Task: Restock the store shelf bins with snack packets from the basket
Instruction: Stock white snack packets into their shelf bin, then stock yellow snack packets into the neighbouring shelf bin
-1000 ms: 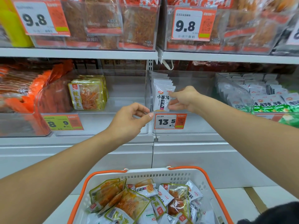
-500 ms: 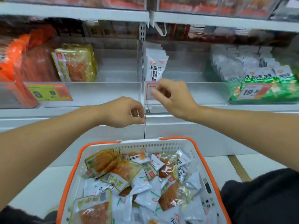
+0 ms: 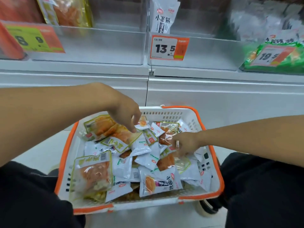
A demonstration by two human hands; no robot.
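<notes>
A white basket with an orange rim (image 3: 164,114) sits between my knees, full of snack packets. Some are small white packets (image 3: 160,183); others are clear, yellow-edged packets of orange snack (image 3: 93,173). My left hand (image 3: 125,115) hangs over the basket's far left part, fingers pointing down, a fingertip touching a yellow-edged packet. My right hand (image 3: 185,143) reaches in from the right, its blurred fingers dipped among the packets in the middle. Above, a clear shelf bin (image 3: 197,51) tagged 13.5 holds a few upright white packets (image 3: 162,18).
The bin to the left (image 3: 102,45), tagged 8.9, holds yellow-edged packets (image 3: 70,12) at its back left. A bin at the right holds green packets (image 3: 271,58) behind a 19.5 tag. The white shelf base (image 3: 213,96) runs behind the basket. My dark trouser legs flank it.
Both hands have come down from the shelf bins into the basket. The view has tilted down, and the upper shelf is out of sight.
</notes>
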